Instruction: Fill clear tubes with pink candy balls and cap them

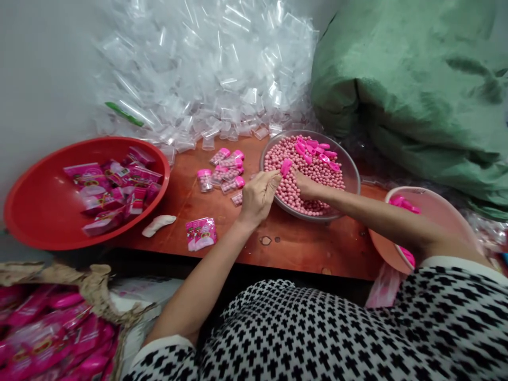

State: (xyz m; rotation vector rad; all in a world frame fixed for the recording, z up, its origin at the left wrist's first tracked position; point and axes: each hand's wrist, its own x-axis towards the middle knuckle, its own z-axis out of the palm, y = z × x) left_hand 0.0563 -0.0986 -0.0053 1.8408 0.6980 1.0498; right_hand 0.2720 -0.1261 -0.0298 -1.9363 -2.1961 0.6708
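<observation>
My left hand [260, 194] is pinched at the near left rim of a grey bowl [352, 186]. A small bright pink plastic piece [286, 167] shows at its fingertips; its exact kind is unclear. My right hand [306, 186] reaches into the bowl, among many round pink balls [280, 151]; its fingers are mostly hidden. Several pink plastic pieces [313, 148] lie on the balls at the far side. Left of the bowl, small clear jars with pink lids [205, 180] hold pink balls, one upright and others lying down.
Pink packets fill part of a red basin [35, 206]. More packets [201, 234] and a white crumpled piece [159, 225] lie on the reddish table [234, 246]. Clear plastic containers [206, 69] are heaped behind. A green sack [413, 79] and a pink tub [440, 211] stand right.
</observation>
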